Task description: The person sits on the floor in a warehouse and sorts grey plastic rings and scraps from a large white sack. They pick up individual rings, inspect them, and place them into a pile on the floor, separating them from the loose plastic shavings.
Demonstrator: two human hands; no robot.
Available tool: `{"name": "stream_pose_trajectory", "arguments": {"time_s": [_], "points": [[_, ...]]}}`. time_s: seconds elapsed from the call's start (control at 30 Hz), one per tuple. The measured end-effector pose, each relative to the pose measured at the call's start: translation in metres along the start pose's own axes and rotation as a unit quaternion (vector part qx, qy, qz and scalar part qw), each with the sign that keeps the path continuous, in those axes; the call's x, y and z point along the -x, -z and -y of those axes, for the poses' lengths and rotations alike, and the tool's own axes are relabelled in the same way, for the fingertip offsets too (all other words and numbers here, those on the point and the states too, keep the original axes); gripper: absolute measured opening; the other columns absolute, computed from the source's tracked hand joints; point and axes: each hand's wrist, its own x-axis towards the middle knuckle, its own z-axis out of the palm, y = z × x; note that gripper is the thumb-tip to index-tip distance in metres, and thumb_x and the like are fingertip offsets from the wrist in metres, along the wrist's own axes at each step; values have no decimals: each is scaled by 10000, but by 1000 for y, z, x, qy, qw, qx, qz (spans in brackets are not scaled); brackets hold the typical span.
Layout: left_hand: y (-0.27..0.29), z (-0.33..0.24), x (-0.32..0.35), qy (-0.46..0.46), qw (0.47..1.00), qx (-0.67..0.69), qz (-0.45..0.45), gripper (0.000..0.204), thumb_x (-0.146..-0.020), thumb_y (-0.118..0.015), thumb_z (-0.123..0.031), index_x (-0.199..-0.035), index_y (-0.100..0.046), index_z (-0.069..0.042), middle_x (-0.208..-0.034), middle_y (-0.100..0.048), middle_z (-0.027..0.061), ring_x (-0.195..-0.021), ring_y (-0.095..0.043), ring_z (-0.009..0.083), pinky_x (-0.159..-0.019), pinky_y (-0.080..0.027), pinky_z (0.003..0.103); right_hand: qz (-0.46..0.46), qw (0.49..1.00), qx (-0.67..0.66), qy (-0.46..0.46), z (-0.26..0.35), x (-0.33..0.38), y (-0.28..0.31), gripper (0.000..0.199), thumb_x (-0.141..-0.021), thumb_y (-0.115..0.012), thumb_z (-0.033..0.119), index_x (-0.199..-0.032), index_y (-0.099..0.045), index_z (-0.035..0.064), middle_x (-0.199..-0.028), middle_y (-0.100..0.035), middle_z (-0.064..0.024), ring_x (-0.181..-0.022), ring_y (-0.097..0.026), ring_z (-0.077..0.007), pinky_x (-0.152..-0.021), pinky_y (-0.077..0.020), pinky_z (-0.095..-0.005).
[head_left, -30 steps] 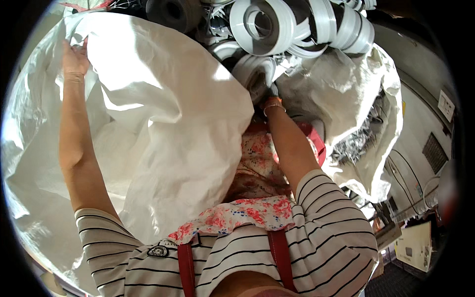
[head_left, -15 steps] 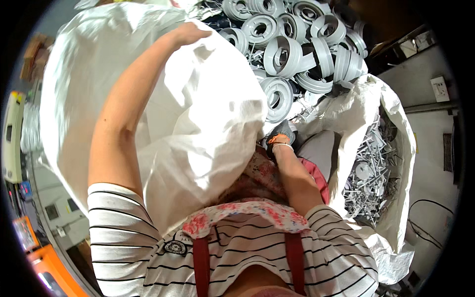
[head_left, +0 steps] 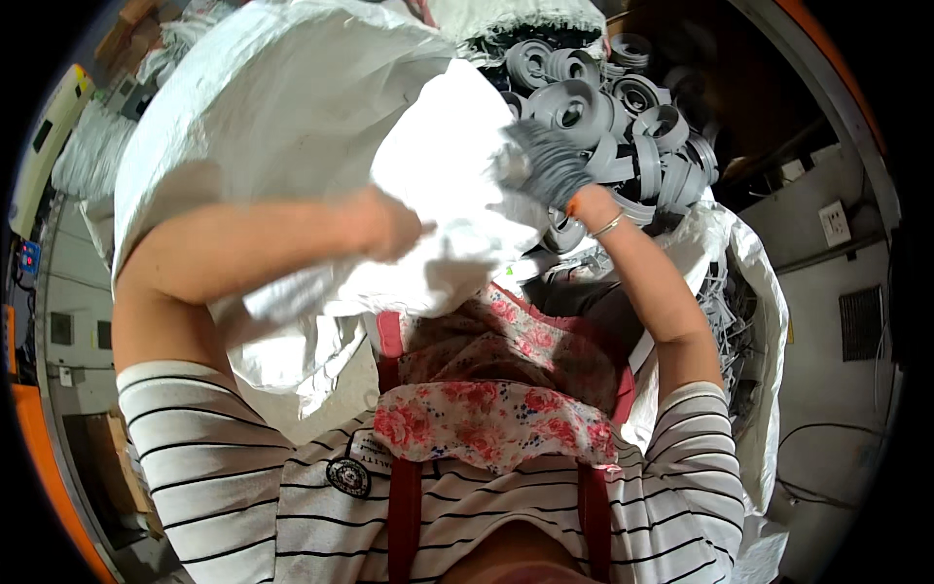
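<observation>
A large white woven sack (head_left: 282, 127) spreads across the left and middle, its mouth wide and its near side folded and bunched. My bare left hand (head_left: 384, 226), blurred by motion, is closed on the bunched sack cloth near the middle. To its right, my right hand (head_left: 550, 165) wears a grey glove and is closed on the sack's right edge; its fingertips are partly lost against the bright cloth. Just beyond the glove lies a heap of grey ring-shaped plastic parts (head_left: 569, 102).
At the right stands another white sack (head_left: 769, 321) holding many thin grey plastic pieces (head_left: 720, 302). A filled white sack (head_left: 525, 19) lies behind the rings. A wall socket (head_left: 835, 224) and black cables (head_left: 827, 428) are at far right. A cardboard box (head_left: 126, 457) sits low at left.
My left hand has come down and nearer from the sack's far rim, folding the cloth. My right hand has risen from beside my lap to the sack's right edge. The view has shifted.
</observation>
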Motion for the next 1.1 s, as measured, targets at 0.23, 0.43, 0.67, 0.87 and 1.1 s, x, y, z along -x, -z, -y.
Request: {"name": "stream_pose_trajectory", "arguments": {"time_s": [0.23, 0.43, 0.67, 0.87, 1.1], "points": [[7, 192, -95, 58, 979, -59, -188, 334, -826, -589, -198, -1146, -580, -101, -1042, -643, 127, -964, -618, 302, -788, -497, 412, 179, 972, 127, 82, 65, -91, -70, 666, -853, -449, 557, -1386, -376, 165, -1472, -297, -122, -1365, -253, -302, -1078, -146, -567], [-202, 210, -192, 93, 957, 234, -148, 297, -803, -549, -171, -1031, -632, 0, -1049, -616, 188, -964, -583, 295, -842, -459, 400, 278, 944, 171, 53, 57, -142, -134, 690, -818, -453, 619, -1335, -450, 163, -1448, -323, -166, -1356, -229, -379, -1015, -115, -660], [-54, 184, -137, -102, 959, 264, 11, 655, -797, -636, -469, -1286, -507, -53, -1268, -525, 170, -1229, -421, 349, -1006, -353, 394, 339, 932, 92, 93, 9, -106, -189, 635, -890, -376, 511, -1392, -371, 123, -1486, -219, -205, -1371, -196, -388, -1006, -92, -692], [44, 305, -138, -153, 271, 829, -464, 1139, -754, -480, -737, -1433, 88, -19, -1493, -1, 259, -1341, -181, 462, -969, -306, 674, 322, 943, 42, 80, -4, -75, -190, 633, -900, -373, 511, -1383, -385, 102, -1472, -241, -222, -1375, -180, -395, -1035, -69, -668], [-27, 412, -228, 75, 158, 900, -400, 987, -813, -295, -754, -1456, 100, -118, -1495, -69, 239, -1367, -96, 452, -991, -110, 720, 159, 981, -11, 108, -2, -46, -192, 485, -871, -465, 343, -1248, -506, 40, -1379, -389, -224, -1303, -330, -371, -1076, -176, -530]]}}
